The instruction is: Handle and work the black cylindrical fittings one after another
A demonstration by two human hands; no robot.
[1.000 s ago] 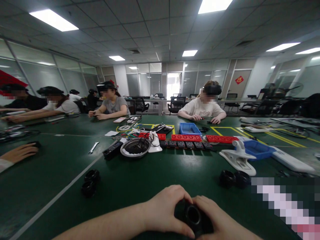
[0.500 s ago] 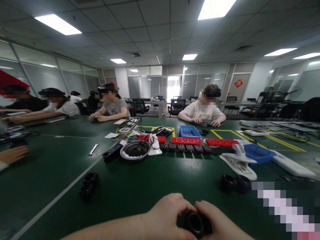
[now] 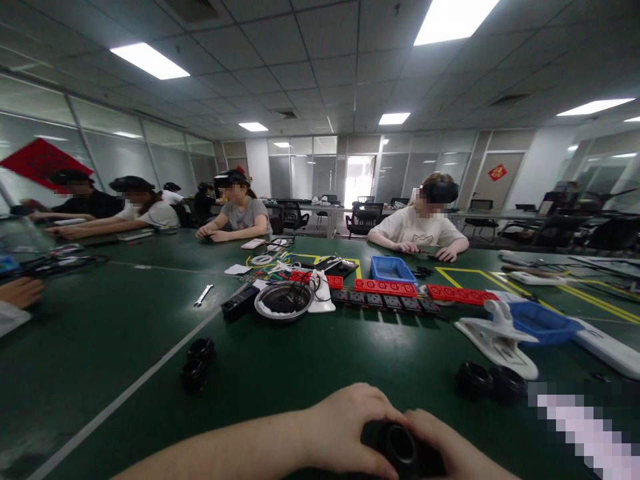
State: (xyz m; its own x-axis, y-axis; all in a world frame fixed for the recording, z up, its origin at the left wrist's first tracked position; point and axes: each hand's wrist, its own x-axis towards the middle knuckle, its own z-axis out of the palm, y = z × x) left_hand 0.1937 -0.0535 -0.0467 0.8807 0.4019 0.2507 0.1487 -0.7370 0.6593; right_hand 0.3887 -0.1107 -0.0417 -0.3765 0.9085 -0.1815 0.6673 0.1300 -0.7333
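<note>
Both of my hands grip one black ring-shaped part at the bottom edge of the head view, just above the green table. My left hand wraps round its left side with curled fingers. My right hand closes on its right side, thumb over the top. The part's round opening faces the camera. Two similar black rings lie to the right, and two more black rings lie to the left.
Mid-table lie a metal bowl, red and black power strips, blue trays, a white clamp and a small wrench. Several people sit along the far and left sides; another person's hand rests at the left edge.
The camera view has swung slightly left and down, so everything shifted right. My hands stay closed on the black ring. The person's hand at the left edge drew back.
</note>
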